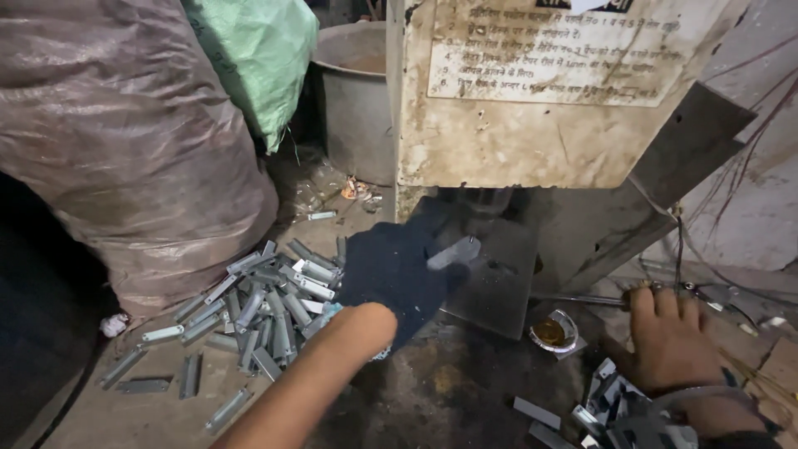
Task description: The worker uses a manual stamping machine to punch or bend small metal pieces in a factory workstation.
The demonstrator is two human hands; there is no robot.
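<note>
Clearly our dark-gloved left hand (391, 270) pinches a small flat grey metal strip (455, 252) over the dark steel press plate (490, 283), set square for the worn cream machine (532, 91) above. Our bare right hand (665, 337) rests spread on a heap of similar strips (611, 407), apparently holding none. More lie piled left (266, 299).

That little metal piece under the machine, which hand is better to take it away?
Probably the left hand: its dark glove already pinches the metal piece on the press plate. The bare right hand rests off to the side.
</note>
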